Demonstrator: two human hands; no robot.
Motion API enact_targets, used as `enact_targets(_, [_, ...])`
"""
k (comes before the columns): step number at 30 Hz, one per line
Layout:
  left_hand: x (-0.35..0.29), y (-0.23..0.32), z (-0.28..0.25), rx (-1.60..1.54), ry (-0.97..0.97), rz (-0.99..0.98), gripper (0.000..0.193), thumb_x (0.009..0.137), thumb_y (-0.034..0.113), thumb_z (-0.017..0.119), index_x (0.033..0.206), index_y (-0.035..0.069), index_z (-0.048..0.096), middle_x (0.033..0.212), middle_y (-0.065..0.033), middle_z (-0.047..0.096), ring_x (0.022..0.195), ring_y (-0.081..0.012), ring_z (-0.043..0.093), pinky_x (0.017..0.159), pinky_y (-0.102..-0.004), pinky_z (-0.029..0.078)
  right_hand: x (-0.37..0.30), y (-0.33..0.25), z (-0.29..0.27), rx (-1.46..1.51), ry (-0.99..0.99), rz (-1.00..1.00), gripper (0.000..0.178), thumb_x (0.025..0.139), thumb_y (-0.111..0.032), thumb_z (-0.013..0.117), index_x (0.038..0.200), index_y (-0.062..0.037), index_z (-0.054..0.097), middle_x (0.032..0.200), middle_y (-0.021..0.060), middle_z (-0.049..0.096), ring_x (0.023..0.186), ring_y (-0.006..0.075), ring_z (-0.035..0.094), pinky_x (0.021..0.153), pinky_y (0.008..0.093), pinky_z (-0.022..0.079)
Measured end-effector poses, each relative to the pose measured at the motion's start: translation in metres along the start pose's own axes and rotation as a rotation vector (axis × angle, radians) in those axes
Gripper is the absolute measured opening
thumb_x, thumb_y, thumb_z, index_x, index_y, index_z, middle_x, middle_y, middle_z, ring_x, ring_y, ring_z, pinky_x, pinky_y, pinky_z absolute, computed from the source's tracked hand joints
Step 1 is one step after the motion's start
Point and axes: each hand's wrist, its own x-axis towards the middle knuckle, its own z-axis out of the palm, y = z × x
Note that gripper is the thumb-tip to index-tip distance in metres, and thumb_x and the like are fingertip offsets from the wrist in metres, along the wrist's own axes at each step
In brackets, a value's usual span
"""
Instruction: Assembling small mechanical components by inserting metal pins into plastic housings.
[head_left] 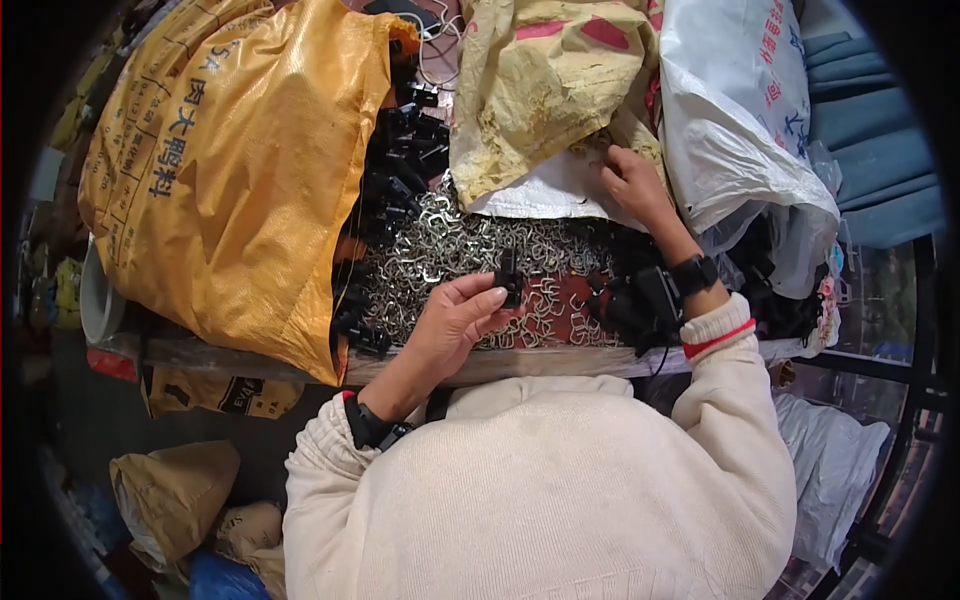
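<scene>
My left hand (458, 318) pinches a small black plastic part (509, 279) between thumb and fingers, upright over the table's front. Below and beyond it lies a wide heap of small bent silvery metal clips (435, 245). My right hand (636, 188) is farther away, at the mouth of a yellowish woven sack (545, 110) with a white lining (550, 185). Its fingers curl down at the sack's edge; what they hold, if anything, is hidden. Black parts (400, 170) spill from the orange sack (250, 170) on the left.
A white sack (735, 120) stands on the right, with black pieces (640, 300) beneath my right forearm. The wooden table edge (480, 368) runs close to my body. Paper bags (180, 495) sit on the floor at left, and a white bag (825, 475) hangs at lower right.
</scene>
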Motion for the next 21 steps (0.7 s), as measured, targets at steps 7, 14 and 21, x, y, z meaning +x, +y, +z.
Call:
enact_targets(7, [0.005, 0.001, 0.008, -0.033, 0.001, -0.016, 0.02, 0.079, 0.007, 0.055, 0.097, -0.001, 0.052, 0.091, -0.0083, 0.058, 0.08, -0.0174, 0.059, 0.072, -0.0233, 0.048, -0.056, -0.061, -0.023, 0.84, -0.283, 0.128, 0.023, 0.084, -0.025, 0.05, 0.074, -0.0042, 0.048, 0.058, -0.0044, 0.038, 0.053, 0.0026, 0.033, 0.047, 0.0164, 0.028])
enact_targets(14, [0.007, -0.001, 0.008, 0.002, -0.036, -0.041, 0.02, 0.078, 0.008, 0.056, 0.096, -0.001, 0.054, 0.091, -0.0075, 0.058, 0.08, -0.0162, 0.058, 0.071, -0.0231, 0.048, -0.074, -0.102, -0.023, 1.211, -0.574, 0.114, 0.021, 0.085, -0.023, 0.048, 0.082, -0.002, 0.051, 0.061, -0.0054, 0.042, 0.05, 0.0017, 0.031, 0.044, 0.0162, 0.025])
enact_targets(21, [0.005, -0.005, 0.005, 0.029, -0.056, -0.066, 0.019, 0.078, 0.011, 0.057, 0.094, 0.0, 0.055, 0.089, -0.0069, 0.058, 0.08, -0.0164, 0.059, 0.073, -0.0241, 0.048, -0.076, -0.111, -0.014, 1.158, -0.669, 0.029, 0.021, 0.085, -0.021, 0.048, 0.084, -0.0005, 0.052, 0.061, -0.0047, 0.044, 0.051, 0.0021, 0.035, 0.045, 0.0155, 0.028])
